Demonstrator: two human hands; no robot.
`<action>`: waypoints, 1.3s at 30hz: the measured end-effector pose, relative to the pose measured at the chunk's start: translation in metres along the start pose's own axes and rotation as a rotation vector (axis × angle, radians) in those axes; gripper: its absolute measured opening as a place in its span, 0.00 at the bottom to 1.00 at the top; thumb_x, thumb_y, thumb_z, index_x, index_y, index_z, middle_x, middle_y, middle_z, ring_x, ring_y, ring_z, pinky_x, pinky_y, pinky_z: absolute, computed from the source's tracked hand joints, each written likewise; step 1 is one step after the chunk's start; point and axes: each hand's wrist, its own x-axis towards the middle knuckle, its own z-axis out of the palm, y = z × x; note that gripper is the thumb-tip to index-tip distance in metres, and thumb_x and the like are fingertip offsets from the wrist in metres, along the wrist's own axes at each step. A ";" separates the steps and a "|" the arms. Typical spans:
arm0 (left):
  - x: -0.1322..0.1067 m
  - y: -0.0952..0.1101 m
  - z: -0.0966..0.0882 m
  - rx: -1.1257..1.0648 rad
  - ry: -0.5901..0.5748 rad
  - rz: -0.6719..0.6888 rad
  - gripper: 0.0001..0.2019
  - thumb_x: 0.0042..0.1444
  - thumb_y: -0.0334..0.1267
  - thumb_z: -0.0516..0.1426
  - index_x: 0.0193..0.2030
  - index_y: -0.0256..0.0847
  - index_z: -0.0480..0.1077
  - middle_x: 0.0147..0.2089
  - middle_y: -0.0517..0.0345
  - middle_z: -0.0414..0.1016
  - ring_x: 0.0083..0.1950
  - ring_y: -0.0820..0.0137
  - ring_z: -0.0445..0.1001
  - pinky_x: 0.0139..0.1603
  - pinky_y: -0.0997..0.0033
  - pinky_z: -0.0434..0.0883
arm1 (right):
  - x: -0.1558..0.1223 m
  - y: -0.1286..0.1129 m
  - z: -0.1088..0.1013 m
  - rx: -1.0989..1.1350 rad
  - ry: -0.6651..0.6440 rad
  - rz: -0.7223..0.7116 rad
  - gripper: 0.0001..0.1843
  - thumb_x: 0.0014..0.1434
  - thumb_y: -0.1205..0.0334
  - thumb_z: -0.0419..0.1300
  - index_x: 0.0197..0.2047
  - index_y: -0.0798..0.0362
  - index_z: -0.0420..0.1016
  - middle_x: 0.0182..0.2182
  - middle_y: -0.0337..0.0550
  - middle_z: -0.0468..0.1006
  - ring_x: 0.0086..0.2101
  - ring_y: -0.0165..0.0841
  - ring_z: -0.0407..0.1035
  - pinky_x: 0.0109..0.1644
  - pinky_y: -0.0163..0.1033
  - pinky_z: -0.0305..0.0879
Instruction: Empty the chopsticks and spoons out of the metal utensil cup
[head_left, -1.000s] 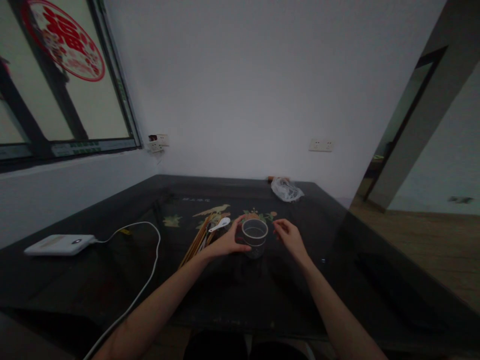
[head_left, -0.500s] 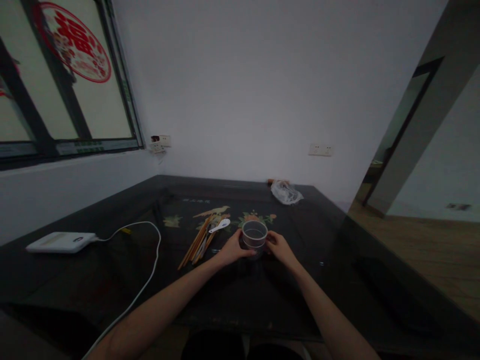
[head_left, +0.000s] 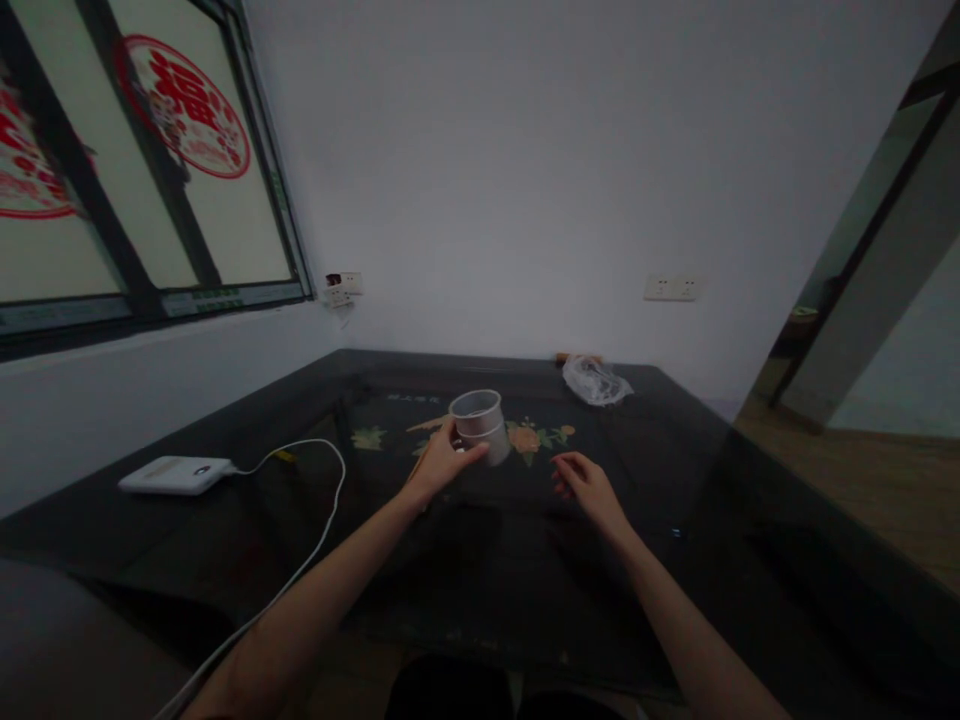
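Note:
My left hand (head_left: pixel 442 458) grips a grey, round cup (head_left: pixel 480 428) by its left side, thumb across the front. The cup is held up over the dark table, its open mouth tilted slightly toward me. Behind my left hand, only a sliver of the wooden chopsticks (head_left: pixel 418 468) shows; the rest of the bundle is hidden, and the white spoon cannot be made out. My right hand (head_left: pixel 589 488) hovers above the table to the right of the cup, apart from it, with fingers loosely bent and nothing in them.
The dark glossy table (head_left: pixel 480 570) has a printed flower pattern (head_left: pixel 529 440). A white device (head_left: pixel 176 475) lies at left, its white cable (head_left: pixel 330 515) running toward my left arm. Near the wall sits a crumpled clear plastic bag (head_left: pixel 596 382). A window (head_left: pixel 202 150) is at upper left.
My left hand has lifted the cup and moved it left and away from me, covering most of the chopsticks. My right hand has let go of the cup. The view has turned slightly left.

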 end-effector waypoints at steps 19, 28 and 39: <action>-0.020 -0.056 -0.146 0.585 0.358 -0.135 0.30 0.41 0.48 0.64 0.49 0.36 0.63 0.51 0.42 0.72 0.52 0.56 0.72 0.54 0.56 0.68 | -0.006 0.000 0.005 -0.177 -0.053 -0.029 0.17 0.53 0.49 0.53 0.30 0.54 0.72 0.22 0.41 0.73 0.22 0.31 0.68 0.24 0.34 0.62; -0.023 -0.058 -0.137 0.583 0.370 -0.134 0.29 0.38 0.46 0.65 0.47 0.36 0.65 0.50 0.42 0.72 0.51 0.55 0.72 0.52 0.55 0.68 | -0.006 -0.001 0.005 -0.236 -0.065 -0.064 0.18 0.54 0.47 0.53 0.29 0.54 0.73 0.21 0.41 0.74 0.21 0.31 0.68 0.25 0.34 0.60; -0.023 -0.071 -0.142 0.518 0.315 -0.111 0.31 0.42 0.47 0.64 0.51 0.35 0.62 0.53 0.41 0.70 0.53 0.58 0.71 0.55 0.57 0.66 | -0.006 0.002 0.005 -0.266 -0.086 -0.071 0.18 0.54 0.47 0.53 0.29 0.54 0.73 0.21 0.41 0.74 0.22 0.32 0.68 0.26 0.34 0.60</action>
